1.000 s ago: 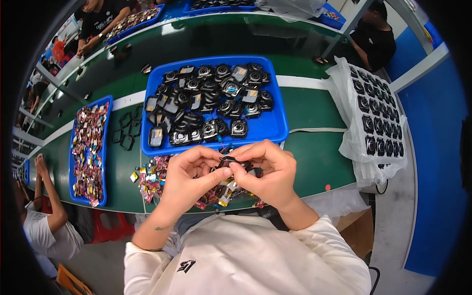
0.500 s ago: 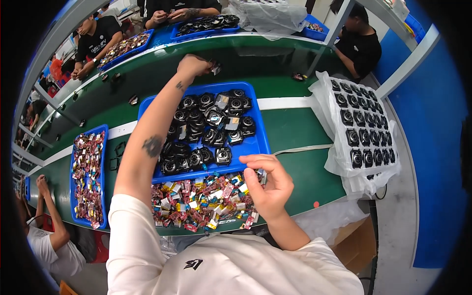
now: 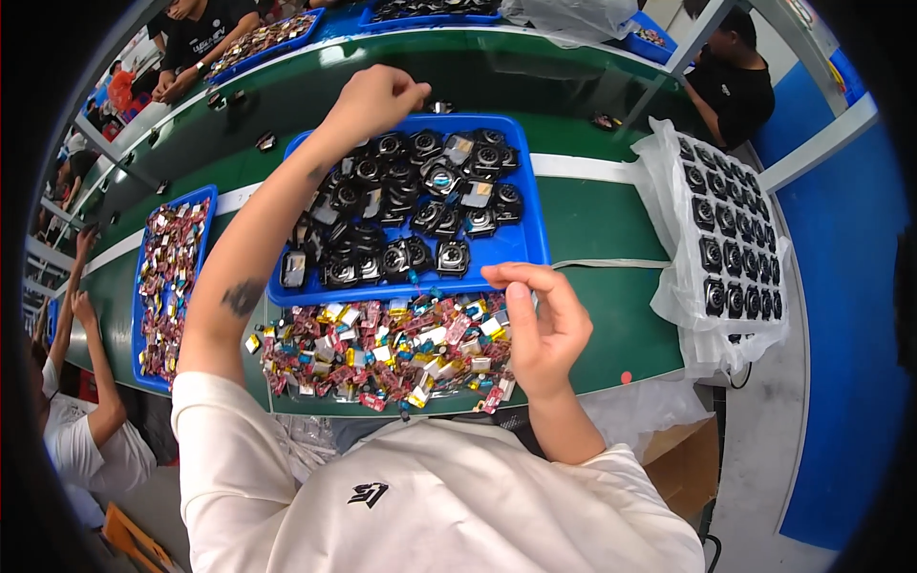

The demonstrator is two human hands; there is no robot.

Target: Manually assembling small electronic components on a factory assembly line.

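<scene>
My left hand (image 3: 380,99) is above the far edge of a blue tray (image 3: 495,278), with its fingers curled and nothing visible in them. Just beyond its fingertips, a small dark watch case (image 3: 440,107) lies on the green belt. The tray holds many black smartwatch cases (image 3: 452,257), some with pale, silvery parts inside. My right hand (image 3: 552,328) hovers by the tray's near right corner, its fingers bent and the thumb apart, holding nothing. Below the tray is a heap of small red circuit boards with yellow and white parts (image 3: 392,353), partly beside my right hand.
Rows of black cases fill a white tray wrapped in plastic (image 3: 669,248) at the right. Another blue tray (image 3: 140,315) of small parts stands left. Several cases (image 3: 266,141) lie along the belt. Co-workers sit across and at left; a grey metal post (image 3: 821,143) rises at right.
My left hand has let go of the watch case, which now lies on the belt. The view has shifted, and the right hand keeps nearly the same pose.
</scene>
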